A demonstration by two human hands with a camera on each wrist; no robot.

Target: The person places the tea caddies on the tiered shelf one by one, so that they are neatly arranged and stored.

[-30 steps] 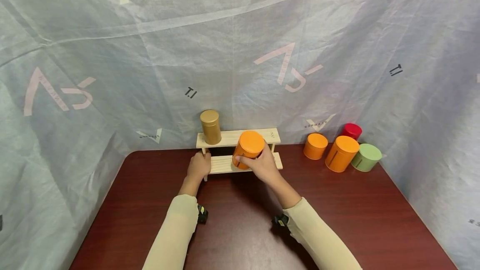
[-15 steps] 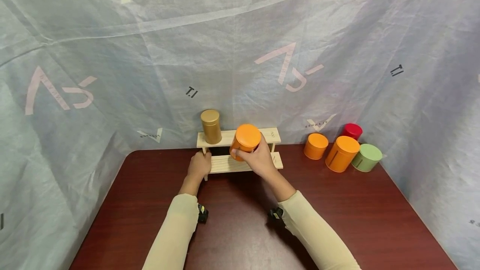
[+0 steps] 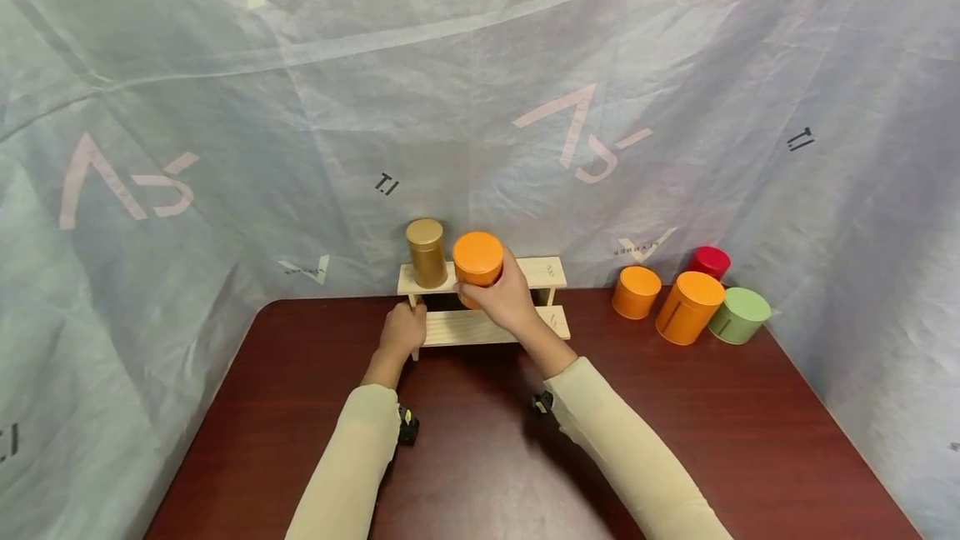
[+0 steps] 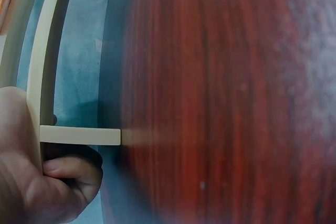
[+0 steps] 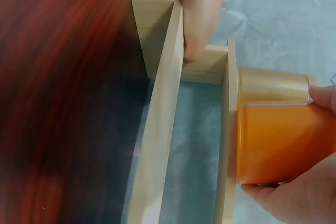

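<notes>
My right hand [image 3: 507, 297] grips a tall orange canister [image 3: 478, 253] at the front edge of the upper board of a two-tier wooden rack [image 3: 546, 273]. Just left of it, a gold canister [image 3: 427, 258] stands upright on that board. In the right wrist view the orange canister [image 5: 286, 140] has its base against or very close to the upper board, beside the gold one; exact contact cannot be told. My left hand [image 3: 403, 328] holds the rack's left end at the lower board. Curled fingers [image 4: 79, 174] show below the board in the left wrist view.
At the table's right back stand a short orange canister [image 3: 637, 292], a taller orange canister [image 3: 690, 307], a red canister [image 3: 710, 262] and a green canister [image 3: 739, 315]. A grey cloth [image 3: 315, 148] hangs behind the dark red table [image 3: 465, 457].
My right hand has carried the orange canister left and back, from in front of the lower board to the upper board beside the gold canister. The left hand keeps its hold on the rack.
</notes>
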